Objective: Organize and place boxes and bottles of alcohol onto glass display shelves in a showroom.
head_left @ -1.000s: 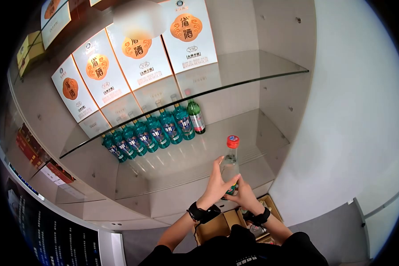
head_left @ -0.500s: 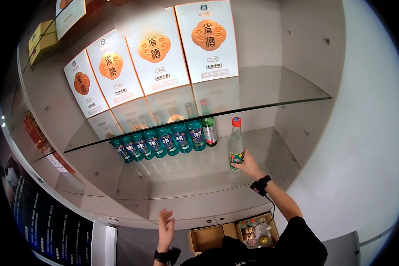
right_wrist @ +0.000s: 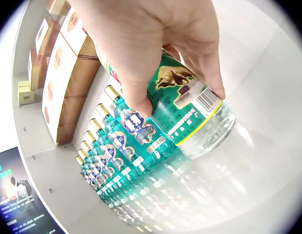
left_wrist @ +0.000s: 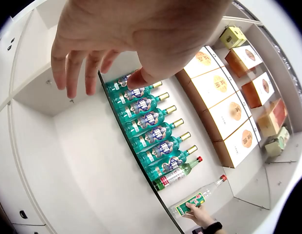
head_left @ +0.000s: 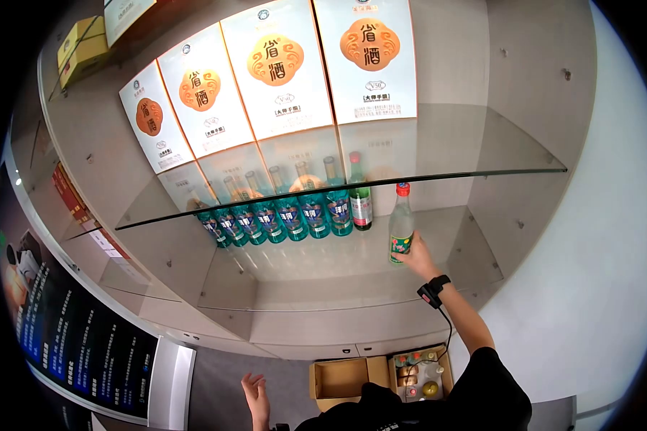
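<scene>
A clear glass bottle with a red cap and a green label stands nearly upright over the lower shelf, right of the row. My right hand grips it low, around the label. In the right wrist view the thumb and fingers wrap the label, and the bottle's base is right at the shelf surface. Away from the shelf, my left hand hangs low with nothing in it; the left wrist view shows its fingers loosely extended. Closest to the held bottle is a green bottle with a red cap.
Several teal bottles line the lower shelf to the left. Above them, a glass shelf edge crosses over, bearing large white boxes. On the floor sit an opened carton and a box of assorted bottles. A wall borders the right.
Both hands held the bottle a second ago. The left hand has let go and dropped down and left. The right hand has carried the bottle into the lower shelf space, beside the green bottle.
</scene>
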A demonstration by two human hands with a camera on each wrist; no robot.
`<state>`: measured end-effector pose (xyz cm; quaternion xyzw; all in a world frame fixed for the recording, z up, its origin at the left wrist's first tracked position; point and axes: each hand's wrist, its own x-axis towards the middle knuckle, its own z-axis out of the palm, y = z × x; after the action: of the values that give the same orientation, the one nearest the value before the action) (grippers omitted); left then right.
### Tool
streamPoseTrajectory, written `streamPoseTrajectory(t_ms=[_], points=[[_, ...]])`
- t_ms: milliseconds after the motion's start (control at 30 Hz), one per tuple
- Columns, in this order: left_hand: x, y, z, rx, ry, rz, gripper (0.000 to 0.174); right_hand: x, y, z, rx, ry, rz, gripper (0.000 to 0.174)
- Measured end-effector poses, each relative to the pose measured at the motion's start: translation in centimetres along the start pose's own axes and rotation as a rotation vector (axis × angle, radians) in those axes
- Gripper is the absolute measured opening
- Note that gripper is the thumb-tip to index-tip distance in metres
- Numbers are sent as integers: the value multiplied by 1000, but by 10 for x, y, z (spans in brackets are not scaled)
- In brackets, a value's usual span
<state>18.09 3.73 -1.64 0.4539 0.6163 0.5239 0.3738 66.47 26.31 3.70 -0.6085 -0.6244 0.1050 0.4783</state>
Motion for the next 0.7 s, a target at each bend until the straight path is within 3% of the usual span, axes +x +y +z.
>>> streamPoseTrajectory(t_ms=[133, 533, 700], points=[[1, 0, 8, 2, -54, 24, 38, 2, 8, 6, -15, 35, -53, 60], [1, -4, 21, 27, -123, 5, 38, 21, -7, -1, -138, -91, 171, 62], [2, -4, 26, 39, -164, -5, 40, 46, 13, 16, -161, -57, 161, 64]])
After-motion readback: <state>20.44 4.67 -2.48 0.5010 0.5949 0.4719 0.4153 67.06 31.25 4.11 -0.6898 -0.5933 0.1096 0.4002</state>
